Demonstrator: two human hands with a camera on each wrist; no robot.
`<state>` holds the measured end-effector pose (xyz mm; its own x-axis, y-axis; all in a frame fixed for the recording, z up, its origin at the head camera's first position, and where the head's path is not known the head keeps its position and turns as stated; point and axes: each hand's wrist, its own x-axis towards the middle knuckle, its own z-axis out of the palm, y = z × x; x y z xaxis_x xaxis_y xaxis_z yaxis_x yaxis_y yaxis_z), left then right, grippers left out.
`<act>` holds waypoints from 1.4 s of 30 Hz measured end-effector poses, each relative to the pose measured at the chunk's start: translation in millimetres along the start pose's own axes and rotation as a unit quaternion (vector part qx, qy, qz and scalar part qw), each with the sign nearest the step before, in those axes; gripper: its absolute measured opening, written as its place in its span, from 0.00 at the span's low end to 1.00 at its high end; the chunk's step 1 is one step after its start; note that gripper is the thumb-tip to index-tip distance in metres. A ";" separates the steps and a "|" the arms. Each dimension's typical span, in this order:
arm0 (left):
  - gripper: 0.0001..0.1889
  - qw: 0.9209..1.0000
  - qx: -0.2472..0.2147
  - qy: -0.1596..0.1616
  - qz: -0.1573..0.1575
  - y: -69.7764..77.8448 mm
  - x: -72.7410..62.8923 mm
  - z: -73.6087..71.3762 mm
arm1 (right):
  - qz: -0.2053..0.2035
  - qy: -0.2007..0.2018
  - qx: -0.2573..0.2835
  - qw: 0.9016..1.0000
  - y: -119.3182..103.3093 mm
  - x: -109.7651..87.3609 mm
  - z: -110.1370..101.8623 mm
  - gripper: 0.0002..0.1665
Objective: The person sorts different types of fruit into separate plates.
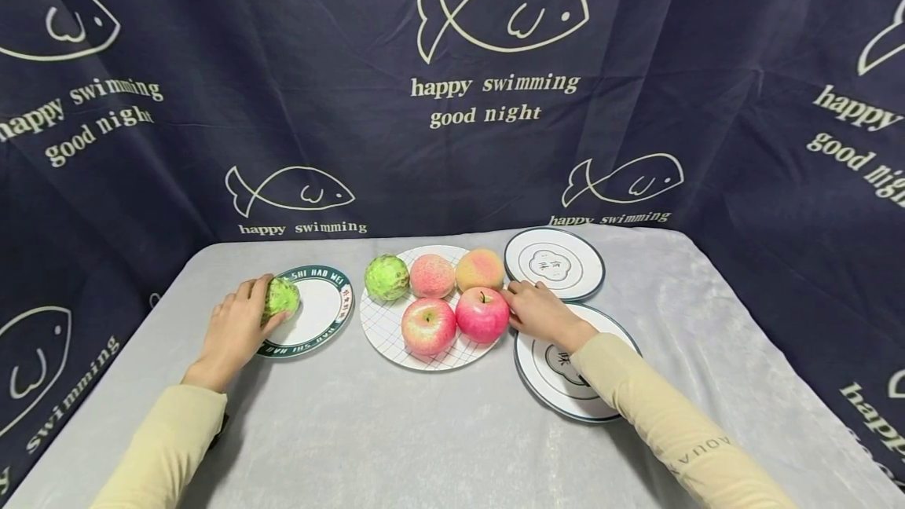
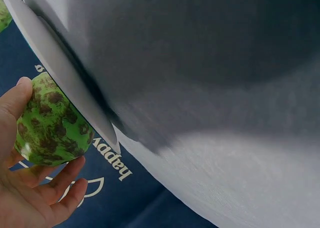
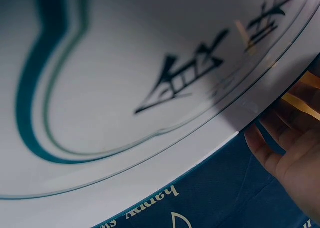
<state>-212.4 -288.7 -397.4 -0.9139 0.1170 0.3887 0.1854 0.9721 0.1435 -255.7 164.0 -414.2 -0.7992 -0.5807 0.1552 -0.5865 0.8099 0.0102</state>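
My left hand grips a knobbly green custard apple over the left side of a green-rimmed plate. In the left wrist view, thumb and fingers curl round this brown-blotched custard apple. My right hand reaches to the right edge of the checked plate, its fingers beside a pink-red apple and an orange-yellow peach. Whether they touch the fruit is hard to see. In the right wrist view, the right hand is partly cut off, its fingers extended past a plate's rim.
The checked plate also bears another custard apple, a pinkish peach and a second apple. Two blue-rimmed plates stand at the right: a rear one and a front one under my right forearm. A grey cloth covers the table.
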 end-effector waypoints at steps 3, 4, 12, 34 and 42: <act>0.34 1.000 0.000 0.001 -0.002 -0.8 -0.3 0.2 | 0.000 0.000 -0.001 1.000 -0.1 0.1 0.2 0.19; 0.35 1.000 0.001 0.001 -0.003 -1.0 -0.2 0.3 | 0.000 0.000 -0.001 1.000 -0.1 0.2 0.3 0.20; 0.35 1.000 -0.002 -0.002 -0.009 -2.7 1.2 2.1 | 0.002 -0.003 0.000 1.000 0.0 0.5 0.0 0.20; 0.37 0.999 -0.002 -0.030 -0.027 0.4 4.4 1.0 | -0.001 -0.003 -0.007 1.000 0.9 1.5 1.5 0.20; 0.36 0.999 -0.002 -0.028 -0.026 1.2 5.1 1.1 | 0.000 -0.001 -0.004 1.000 0.1 0.3 0.8 0.20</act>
<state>-217.2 -286.8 -396.2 -0.9408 0.0780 0.3299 0.1388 0.9765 0.1651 -256.1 163.9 -414.9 -0.7995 -0.5807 0.1538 -0.5852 0.8107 0.0187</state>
